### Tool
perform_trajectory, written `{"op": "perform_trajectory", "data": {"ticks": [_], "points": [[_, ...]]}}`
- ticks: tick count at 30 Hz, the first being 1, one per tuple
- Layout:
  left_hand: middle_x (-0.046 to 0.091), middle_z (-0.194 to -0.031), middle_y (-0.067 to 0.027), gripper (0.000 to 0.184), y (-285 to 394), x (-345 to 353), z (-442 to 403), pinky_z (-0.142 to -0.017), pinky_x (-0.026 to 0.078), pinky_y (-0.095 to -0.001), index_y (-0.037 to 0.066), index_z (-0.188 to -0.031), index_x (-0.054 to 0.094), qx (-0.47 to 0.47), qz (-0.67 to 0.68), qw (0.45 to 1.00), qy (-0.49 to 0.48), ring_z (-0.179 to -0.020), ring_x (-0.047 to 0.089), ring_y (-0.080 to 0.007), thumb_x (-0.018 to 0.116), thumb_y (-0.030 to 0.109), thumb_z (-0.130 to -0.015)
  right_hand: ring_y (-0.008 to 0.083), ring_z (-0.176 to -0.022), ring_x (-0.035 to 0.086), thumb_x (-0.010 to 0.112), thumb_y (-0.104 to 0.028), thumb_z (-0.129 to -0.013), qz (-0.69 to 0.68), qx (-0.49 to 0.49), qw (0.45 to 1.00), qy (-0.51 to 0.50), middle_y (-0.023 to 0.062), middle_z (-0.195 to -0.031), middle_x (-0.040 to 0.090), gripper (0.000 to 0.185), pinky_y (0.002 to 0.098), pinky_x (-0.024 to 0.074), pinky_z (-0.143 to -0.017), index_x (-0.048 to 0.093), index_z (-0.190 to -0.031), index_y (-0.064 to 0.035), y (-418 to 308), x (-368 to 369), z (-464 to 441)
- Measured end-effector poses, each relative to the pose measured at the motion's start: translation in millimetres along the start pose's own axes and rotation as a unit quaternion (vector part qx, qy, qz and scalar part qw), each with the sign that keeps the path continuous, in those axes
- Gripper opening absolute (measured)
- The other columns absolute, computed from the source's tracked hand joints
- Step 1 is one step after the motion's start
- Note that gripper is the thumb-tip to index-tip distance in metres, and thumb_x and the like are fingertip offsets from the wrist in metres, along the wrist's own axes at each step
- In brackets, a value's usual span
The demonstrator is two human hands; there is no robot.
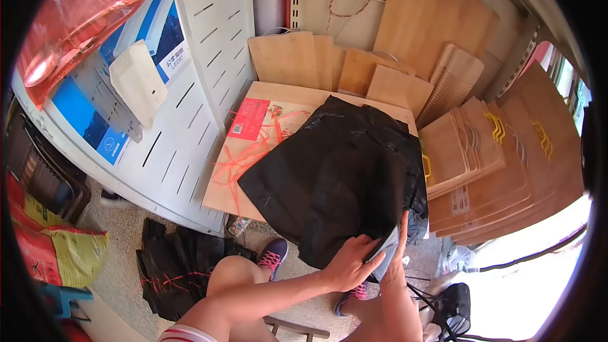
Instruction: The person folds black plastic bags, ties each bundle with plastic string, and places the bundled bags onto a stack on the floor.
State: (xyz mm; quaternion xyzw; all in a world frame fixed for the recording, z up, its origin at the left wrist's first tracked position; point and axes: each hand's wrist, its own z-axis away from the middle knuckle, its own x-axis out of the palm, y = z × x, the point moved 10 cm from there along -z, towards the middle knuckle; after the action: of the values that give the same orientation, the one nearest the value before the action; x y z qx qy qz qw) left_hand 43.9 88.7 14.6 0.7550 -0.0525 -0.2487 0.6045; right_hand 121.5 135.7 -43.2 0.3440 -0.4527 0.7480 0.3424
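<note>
A large black plastic bag (316, 171) lies spread over a light wooden board, and its near right corner is lifted. My left hand (354, 261) has its fingers closed on the folded edge of the bag, where a greyish, shiny patch shows. On the other side of that fold, my right hand (396, 256) grips the edge with its fingers pointing up along it; part of this hand is hidden behind the plastic. Loose red string (244, 158) lies on the left part of the board, beside a red label (248, 119).
Black bags (171, 266) tied with red string lie on the floor at left. Cutting boards (468, 145) stand stacked at right, more (285, 57) behind. A white slotted metal panel (196, 88) rises on the left. A dark bundle (453, 307) sits at lower right.
</note>
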Motion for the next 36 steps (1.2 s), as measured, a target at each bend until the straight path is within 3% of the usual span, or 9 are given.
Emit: {"op": "perform_trajectory", "data": {"ticks": [3,7,9,11,13,23,29,33,36], "points": [[0.06,-0.129,-0.0177,0.04,18,-15,5,-0.093,0.044,-0.0423,0.002,-0.128,0.059,0.065,-0.113,0.991,0.023,-0.112,0.055,-0.0286,0.051,0.029,-0.101,0.0265,-0.097,0.066,0.05,-0.063,-0.096,0.004,-0.013,0.999,0.049,0.0106,-0.112,0.07,0.062,0.0384,0.0526,-0.093,0.064,-0.125,-0.0099,7,-10,0],[0.059,-0.131,-0.018,0.042,27,-21,6,-0.096,0.043,-0.041,0.002,-0.13,0.058,0.144,-0.213,0.96,0.108,-0.122,0.052,-0.0313,0.054,0.029,-0.099,0.0191,-0.094,0.063,0.056,-0.056,-0.097,0.359,-0.046,0.919,0.156,0.0111,-0.112,0.066,0.057,0.0339,0.0507,-0.082,0.064,-0.124,-0.006,-42,-53,5],[0.058,-0.133,-0.019,0.044,25,-19,7,-0.098,0.043,-0.0415,0.003,-0.132,0.057,0.149,-0.255,0.948,0.118,-0.127,0.05,-0.0331,0.058,0.03,-0.096,0.0176,-0.096,0.061,0.055,-0.054,-0.098,0.686,-0.31,0.614,0.237,0.0098,-0.113,0.065,0.059,0.033,0.0492,-0.082,0.063,-0.123,-0.0018,-95,-34,30],[0.052,-0.14,-0.0196,0.055,25,-2,7,-0.102,0.041,-0.044,0.003,-0.134,0.055,0.169,-0.346,0.921,0.059,-0.133,0.044,-0.0358,0.064,0.032,-0.088,0.0181,-0.102,0.059,0.06,-0.046,-0.098,0.566,-0.314,0.725,0.237,0.0101,-0.115,0.065,0.054,0.0327,0.0481,-0.085,0.062,-0.124,0.002,-95,-12,47],[0.047,-0.144,-0.02,0.064,20,12,5,-0.108,0.038,-0.0474,0.003,-0.136,0.053,0.168,-0.354,0.92,0.013,-0.136,0.04,-0.0379,0.069,0.032,-0.082,0.0163,-0.106,0.058,0.066,-0.032,-0.096,0.308,-0.164,0.93,0.12,0.0109,-0.118,0.065,0.049,0.0297,0.048,-0.085,0.059,-0.128,0.0042,-67,-23,30],[0.054,-0.138,-0.0193,0.078,36,-6,-3,-0.11,0.038,-0.0476,0.001,-0.133,0.056,0.225,-0.34,0.913,-0.018,-0.134,0.046,-0.0341,0.068,0.059,-0.082,0.0193,-0.09,0.067,0.054,-0.005,-0.093,0.423,-0.182,0.869,0.18,0.0142,-0.106,0.07,0.029,0.0289,0.0524,-0.082,0.061,-0.12,0.0045,-101,-62,41],[0.051,-0.133,-0.0256,0.053,-37,-124,-9,-0.106,0.04,-0.0474,-0.006,-0.133,0.049,-0.057,-0.323,0.912,0.248,-0.123,0.049,-0.0413,0.064,0.022,-0.091,0.0289,-0.087,0.071,0.055,-0.005,-0.09,0.12,0.022,0.97,0.209,0.0179,-0.103,0.07,0.028,0.0378,0.0601,-0.078,0.059,-0.115,0.0054,-88,-82,49],[0.042,-0.137,-0.0286,0.063,-96,-141,1,-0.106,0.04,-0.0439,-0.008,-0.137,0.043,-0.169,-0.284,0.913,0.238,-0.123,0.049,-0.0422,0.067,0.027,-0.089,0.0261,-0.096,0.07,0.066,-0.024,-0.09,0.24,-0.049,0.958,0.15,0.0171,-0.108,0.069,0.04,0.0364,0.057,-0.084,0.059,-0.117,0.0046,-90,-82,35],[0.055,-0.125,-0.0288,0.065,-112,-132,4,-0.099,0.047,-0.0413,-0.009,-0.136,0.044,-0.233,-0.194,0.928,0.219,-0.113,0.057,-0.0407,0.067,0.031,-0.09,0.0204,-0.098,0.067,0.071,-0.018,-0.088,0.43,-0.13,0.871,0.199,0.0147,-0.11,0.069,0.043,0.034,0.0547,-0.085,0.058,-0.121,0.0049,-100,-78,41]]}}
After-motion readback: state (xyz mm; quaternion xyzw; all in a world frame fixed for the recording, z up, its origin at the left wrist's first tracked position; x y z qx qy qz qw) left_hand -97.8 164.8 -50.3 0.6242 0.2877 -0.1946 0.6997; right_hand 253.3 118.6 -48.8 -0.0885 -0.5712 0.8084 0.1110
